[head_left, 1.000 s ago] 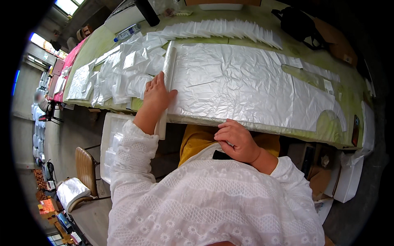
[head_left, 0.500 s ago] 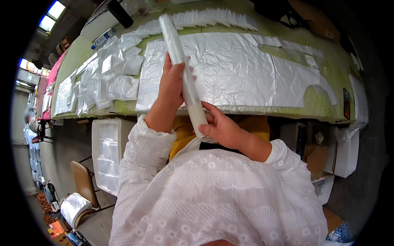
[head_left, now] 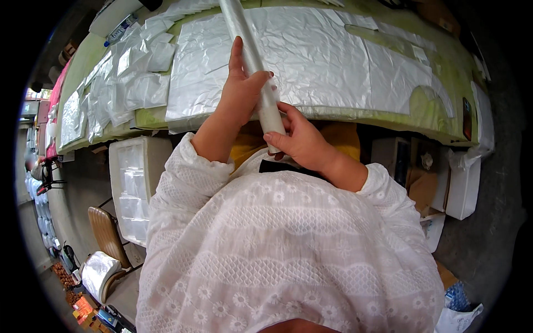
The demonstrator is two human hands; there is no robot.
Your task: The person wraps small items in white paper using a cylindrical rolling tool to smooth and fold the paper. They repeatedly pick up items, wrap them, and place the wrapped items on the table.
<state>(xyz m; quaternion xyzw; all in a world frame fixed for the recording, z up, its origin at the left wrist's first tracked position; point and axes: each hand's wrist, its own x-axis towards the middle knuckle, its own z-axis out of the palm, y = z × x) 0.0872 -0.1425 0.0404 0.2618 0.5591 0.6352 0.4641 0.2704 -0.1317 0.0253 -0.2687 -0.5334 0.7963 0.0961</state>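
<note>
A long roll of clear plastic film slants upward from my waist over the table edge, its far end cut off at the top of the view. My left hand is closed around its middle, with the thumb lying across the front and one finger stretched along the side. Lower down, my right hand grips the near end, where a bare pale core seems to show. Beyond my hands, a large crinkled sheet of clear plastic lies flat on the green-covered table.
Many small clear plastic bags are spread on the table's left. A dark phone-like object lies near the right edge. Below stand a white foam box holding plastic packets, a brown chair at left, and cardboard at right.
The view has tipped, so the table sits higher in it. My hands and the roll appear higher too, and my left hand has moved nearer my right along the roll.
</note>
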